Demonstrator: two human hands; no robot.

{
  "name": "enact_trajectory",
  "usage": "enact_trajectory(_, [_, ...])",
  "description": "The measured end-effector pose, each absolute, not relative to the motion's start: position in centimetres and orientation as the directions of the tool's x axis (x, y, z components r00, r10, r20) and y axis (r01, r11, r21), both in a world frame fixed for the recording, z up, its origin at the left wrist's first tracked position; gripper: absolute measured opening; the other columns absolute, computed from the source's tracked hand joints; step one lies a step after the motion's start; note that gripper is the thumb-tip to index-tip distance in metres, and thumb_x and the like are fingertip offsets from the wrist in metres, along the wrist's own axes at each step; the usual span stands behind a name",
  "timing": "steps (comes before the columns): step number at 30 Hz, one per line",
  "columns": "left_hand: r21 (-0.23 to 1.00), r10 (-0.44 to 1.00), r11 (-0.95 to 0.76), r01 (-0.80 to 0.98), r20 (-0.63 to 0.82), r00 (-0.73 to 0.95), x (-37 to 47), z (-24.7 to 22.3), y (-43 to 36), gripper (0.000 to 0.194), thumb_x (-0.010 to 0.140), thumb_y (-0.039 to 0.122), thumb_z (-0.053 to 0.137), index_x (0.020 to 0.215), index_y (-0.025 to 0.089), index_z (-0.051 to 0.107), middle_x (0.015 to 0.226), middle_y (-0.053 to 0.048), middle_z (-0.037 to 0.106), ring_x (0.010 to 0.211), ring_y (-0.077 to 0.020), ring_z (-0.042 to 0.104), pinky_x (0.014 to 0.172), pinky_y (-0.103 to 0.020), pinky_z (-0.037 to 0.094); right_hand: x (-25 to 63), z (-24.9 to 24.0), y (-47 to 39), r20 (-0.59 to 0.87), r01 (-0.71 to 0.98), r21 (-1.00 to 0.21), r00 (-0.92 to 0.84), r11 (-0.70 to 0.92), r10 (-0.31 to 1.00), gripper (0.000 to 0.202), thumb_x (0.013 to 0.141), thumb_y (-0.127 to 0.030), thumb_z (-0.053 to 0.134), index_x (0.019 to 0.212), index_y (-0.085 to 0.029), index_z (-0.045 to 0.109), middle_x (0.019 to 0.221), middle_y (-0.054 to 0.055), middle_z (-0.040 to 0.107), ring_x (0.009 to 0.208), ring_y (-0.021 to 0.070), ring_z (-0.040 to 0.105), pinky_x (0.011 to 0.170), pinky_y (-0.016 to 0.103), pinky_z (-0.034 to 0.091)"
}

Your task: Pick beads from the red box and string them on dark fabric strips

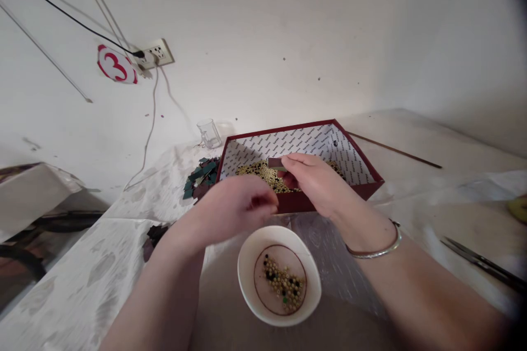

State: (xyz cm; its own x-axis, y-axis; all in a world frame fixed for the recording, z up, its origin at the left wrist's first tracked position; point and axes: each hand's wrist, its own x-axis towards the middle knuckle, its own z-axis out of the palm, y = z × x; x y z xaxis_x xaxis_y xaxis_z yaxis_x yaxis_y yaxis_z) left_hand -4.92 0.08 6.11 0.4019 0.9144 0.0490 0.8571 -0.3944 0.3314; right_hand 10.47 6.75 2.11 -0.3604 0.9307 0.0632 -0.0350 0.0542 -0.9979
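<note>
My right hand is closed on a small dark brown flat piece, pinched between thumb and fingers over the near side of a red-rimmed box. Many gold and black beads cover the box's floor. My left hand is curled closed just above the far rim of a white bowl; its fingertips are partly hidden and blurred, so what they hold does not show. Inside the bowl lie loose gold and black beads, with a green one among them.
Left of the box is a pile of dark green and brown pieces, with a glass mug behind. Dark scraps lie near my left forearm. A thin stick and dark scissors are on the right. A wall outlet has cords plugged in.
</note>
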Motion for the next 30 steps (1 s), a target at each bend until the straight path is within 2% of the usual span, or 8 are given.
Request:
enact_trajectory(2, [0.307,0.963,-0.267,0.914,0.132,0.237,-6.1,5.0,1.9,0.022,0.081,0.03,0.044,0.083,0.022,0.064,0.077,0.001,0.065,0.067,-0.0118,0.055,0.059,-0.023,0.037,10.5,2.0,6.8,0.076,-0.05,-0.997,-0.373,0.062,0.925,0.023,0.08,-0.034,0.046,0.064,-0.018,0.05,0.066,0.0,0.053,0.06,0.0113,0.048,0.059,0.027,0.037])
enact_trajectory(4, [0.249,0.985,-0.163,0.955,0.102,0.142,-7.0,4.0,3.3,0.026,0.081,0.033,0.043,0.081,0.021,0.065,0.072,0.0,0.064,0.062,-0.0129,0.054,0.054,-0.024,0.035,10.4,1.9,6.8,0.079,-0.067,-0.996,-0.377,0.058,0.923,0.024,0.081,-0.035,0.046,0.064,-0.017,0.05,0.066,0.0,0.053,0.06,0.0107,0.047,0.059,0.027,0.038])
enact_trajectory(9, [0.23,0.98,-0.195,0.953,-0.001,0.201,-7.6,3.2,4.5,0.029,0.081,0.035,0.039,0.081,0.022,0.065,0.071,0.001,0.065,0.059,-0.0128,0.054,0.053,-0.024,0.035,10.4,1.9,6.8,0.07,-0.061,-0.997,-0.381,0.051,0.922,0.024,0.081,-0.036,0.047,0.066,-0.018,0.051,0.069,0.001,0.054,0.06,0.0106,0.047,0.059,0.027,0.039])
enact_trajectory(13, [0.197,0.96,-0.222,0.955,-0.125,0.249,-7.6,3.6,6.0,0.024,0.077,0.032,0.046,0.089,0.023,0.065,0.082,0.001,0.068,0.069,-0.0134,0.059,0.059,-0.022,0.039,10.3,1.8,6.9,0.082,-0.06,-0.996,-0.385,0.064,0.919,0.023,0.081,-0.036,0.046,0.068,-0.018,0.052,0.07,0.002,0.055,0.061,0.0111,0.048,0.059,0.027,0.04])
enact_trajectory(17, [0.076,0.92,-0.231,0.97,-0.309,0.243,-7.1,2.9,8.6,0.016,0.068,0.028,0.062,0.081,0.02,0.067,0.082,-0.001,0.068,0.078,-0.0181,0.06,0.068,-0.026,0.043,10.3,1.6,6.9,0.093,-0.05,-0.996,-0.386,0.08,0.918,0.025,0.081,-0.037,0.046,0.066,-0.018,0.052,0.069,0.001,0.054,0.061,0.0113,0.048,0.059,0.027,0.039])
enact_trajectory(22, [-0.044,0.835,-0.2,0.979,-0.53,0.147,-6.2,1.6,9.6,0.024,0.084,0.034,0.055,0.091,0.013,0.061,0.088,-0.004,0.063,0.078,-0.0142,0.06,0.073,-0.032,0.05,10.2,1.7,6.8,0.088,-0.036,-0.996,-0.388,0.081,0.917,0.025,0.081,-0.038,0.046,0.07,-0.017,0.055,0.072,0.003,0.057,0.061,0.0116,0.048,0.06,0.028,0.039])
enact_trajectory(26, [-0.046,0.864,-0.198,0.979,-0.479,0.152,-6.3,1.4,9.5,0.024,0.086,0.034,0.052,0.094,0.013,0.06,0.091,-0.004,0.062,0.079,-0.0131,0.059,0.072,-0.031,0.05,10.2,1.6,6.8,0.086,-0.032,-0.996,-0.386,0.08,0.918,0.025,0.081,-0.038,0.045,0.07,-0.018,0.055,0.073,0.003,0.058,0.061,0.0117,0.048,0.06,0.028,0.039])
enact_trajectory(30, [-0.031,0.968,-0.167,0.985,-0.197,0.158,-6.8,2.1,9.1,0.009,0.075,0.027,0.062,0.073,0.018,0.065,0.073,-0.002,0.064,0.069,-0.0154,0.059,0.063,-0.028,0.046,10.3,1.6,6.9,0.098,-0.048,-0.995,-0.385,0.086,0.918,0.024,0.08,-0.038,0.046,0.068,-0.018,0.053,0.07,0.002,0.057,0.06,0.0115,0.047,0.059,0.027,0.038])
